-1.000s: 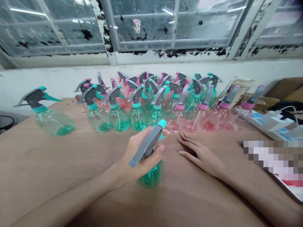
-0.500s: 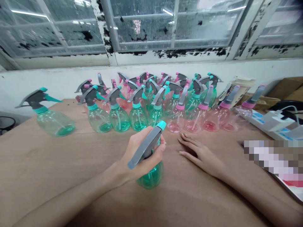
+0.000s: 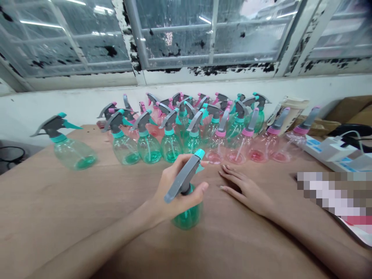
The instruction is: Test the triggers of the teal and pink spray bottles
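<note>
A green spray bottle with a grey trigger head and turquoise nozzle stands upright near the middle of the table. Around its neck is my left hand, thumb and forefinger stretched apart on either side, no longer pinched together; the other fingers are partly hidden behind the spray head. My right hand lies flat on the wood to the right of the bottle, fingers spread, holding nothing. Behind both hands runs a front row of bottles, green ones on the left and pink ones on the right.
Several more spray bottles crowd behind the front row, by the white wall. One green bottle sits apart at the left. On the right are a white power strip, a paper cup, cardboard and a pixelated flat item.
My left thumb and forefinger have spread apart around the spray bottle's neck. The view has shifted slightly. My right hand stays put.
</note>
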Demonstrator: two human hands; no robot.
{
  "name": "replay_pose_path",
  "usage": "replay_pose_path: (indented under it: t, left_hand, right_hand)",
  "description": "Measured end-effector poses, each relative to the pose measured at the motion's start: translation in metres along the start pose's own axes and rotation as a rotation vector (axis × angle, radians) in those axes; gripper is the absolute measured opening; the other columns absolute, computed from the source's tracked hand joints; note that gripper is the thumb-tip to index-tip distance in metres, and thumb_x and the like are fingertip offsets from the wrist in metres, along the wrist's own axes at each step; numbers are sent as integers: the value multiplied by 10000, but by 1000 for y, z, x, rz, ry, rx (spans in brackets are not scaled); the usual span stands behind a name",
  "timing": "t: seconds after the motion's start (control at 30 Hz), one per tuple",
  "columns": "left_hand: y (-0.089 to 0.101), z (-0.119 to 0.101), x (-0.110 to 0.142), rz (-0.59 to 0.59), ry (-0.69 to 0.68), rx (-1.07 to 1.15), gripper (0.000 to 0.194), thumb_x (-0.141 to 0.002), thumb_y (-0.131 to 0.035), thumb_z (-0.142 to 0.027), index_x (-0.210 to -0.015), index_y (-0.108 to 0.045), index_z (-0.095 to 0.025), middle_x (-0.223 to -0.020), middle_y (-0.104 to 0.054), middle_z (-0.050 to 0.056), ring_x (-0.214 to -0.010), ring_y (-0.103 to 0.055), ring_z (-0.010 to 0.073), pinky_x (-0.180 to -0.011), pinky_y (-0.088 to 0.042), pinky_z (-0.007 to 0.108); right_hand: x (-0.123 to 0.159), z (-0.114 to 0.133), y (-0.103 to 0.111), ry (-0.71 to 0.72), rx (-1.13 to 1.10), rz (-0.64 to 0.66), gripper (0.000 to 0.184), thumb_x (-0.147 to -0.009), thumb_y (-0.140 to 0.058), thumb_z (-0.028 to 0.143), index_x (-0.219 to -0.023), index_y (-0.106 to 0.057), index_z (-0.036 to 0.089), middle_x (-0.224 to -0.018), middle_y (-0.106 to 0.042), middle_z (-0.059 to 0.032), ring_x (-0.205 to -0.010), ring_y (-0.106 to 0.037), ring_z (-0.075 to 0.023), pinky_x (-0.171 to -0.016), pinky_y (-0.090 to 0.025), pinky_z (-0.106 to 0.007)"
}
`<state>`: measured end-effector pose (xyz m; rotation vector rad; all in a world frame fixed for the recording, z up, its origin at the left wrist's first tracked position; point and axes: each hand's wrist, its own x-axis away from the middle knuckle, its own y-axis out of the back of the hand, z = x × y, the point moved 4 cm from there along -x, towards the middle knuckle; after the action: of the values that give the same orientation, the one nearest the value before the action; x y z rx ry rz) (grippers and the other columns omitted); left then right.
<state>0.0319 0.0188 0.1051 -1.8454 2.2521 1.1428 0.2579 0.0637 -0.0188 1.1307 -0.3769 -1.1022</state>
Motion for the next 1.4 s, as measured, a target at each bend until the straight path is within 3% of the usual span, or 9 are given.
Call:
replay_pose_path:
  t: [0.2, 0.33, 0.43, 0.6, 0.77, 0.87, 0.97, 1.1, 1.4]
  left_hand:
    - [0, 3, 11, -73, -33, -70, 493, -711, -692, -272, -1121, -417, -255, -947, -643, 15, -680, -601, 161, -656, -520, 319]
    - [2, 15, 33, -23, 93, -113, 277, -822, -622, -319, -1070, -541, -224, -945, -647, 28, -863, -642, 218, -774, -527, 377]
    - [16, 16, 47, -48, 91, -129, 263, -840, -633, -360, -1055, -589, -216, -1031, -641, 50, -946, -640, 228, -849, -513, 395]
    - [66, 26, 64, -172, 83, -315, 298, -814, -662, -440, -992, -641, -201, -1076, -611, 77, -1009, -614, 257, -911, -480, 428]
    - [146, 61, 88, -354, 358, -519, 393, -780, -649, -568, -940, -658, -209, -899, -670, 66, -861, -649, 298, -766, -507, 412]
    - [192, 80, 98, -448, 418, -567, 433, -766, -653, -578, -975, -636, -200, -951, -688, 78, -899, -651, 313, -772, -500, 400]
    - [224, 99, 100, -526, 486, -540, 451, -763, -660, -555, -1013, -610, -182, -1028, -696, 97, -976, -646, 324, -811, -497, 397]
    - [243, 123, 83, -544, 456, -515, 455, -758, -665, -527, -1039, -593, -177, -1070, -691, 103, -989, -642, 304, -826, -495, 379]
    - [260, 162, 37, -538, 351, -534, 359, -778, -624, -472, -937, -619, -150, -966, -703, 96, -939, -645, 287, -805, -469, 351]
  right_hand:
    - [-1, 1, -1, 16, -5, -17, 574, -931, -452, 535, -1400, -486, 206, -1497, -409, -112, -1385, -372, -288, -1127, -328, -526]
    - [0, 0, -3, 33, -6, -43, 548, -929, -460, 528, -1396, -490, 243, -1492, -423, -90, -1378, -383, -287, -1119, -339, -531]
    - [1, -2, -4, 35, 4, -46, 550, -923, -466, 533, -1394, -492, 249, -1493, -423, -83, -1373, -391, -293, -1114, -343, -537]
    - [3, 0, -4, 24, 25, -19, 550, -933, -448, 526, -1389, -499, 224, -1482, -437, -90, -1384, -371, -291, -1122, -333, -536]
    - [5, -1, -5, 18, 38, -42, 551, -917, -460, 540, -1367, -528, 229, -1464, -463, -81, -1372, -386, -308, -1110, -348, -550]
    - [6, -4, -8, 24, 38, -51, 549, -907, -468, 544, -1351, -546, 232, -1455, -474, -75, -1365, -394, -315, -1107, -354, -551]
    - [7, -8, -11, 10, 34, -46, 548, -904, -469, 544, -1346, -550, 229, -1461, -466, -69, -1363, -396, -316, -1115, -345, -548]
    - [8, -10, -12, -13, 38, -37, 565, -901, -470, 545, -1340, -552, 199, -1465, -461, -80, -1368, -390, -317, -1126, -330, -542]
    - [10, -10, -12, -20, 41, -54, 533, -892, -502, 522, -1328, -563, 221, -1450, -483, -71, -1357, -406, -318, -1119, -348, -531]
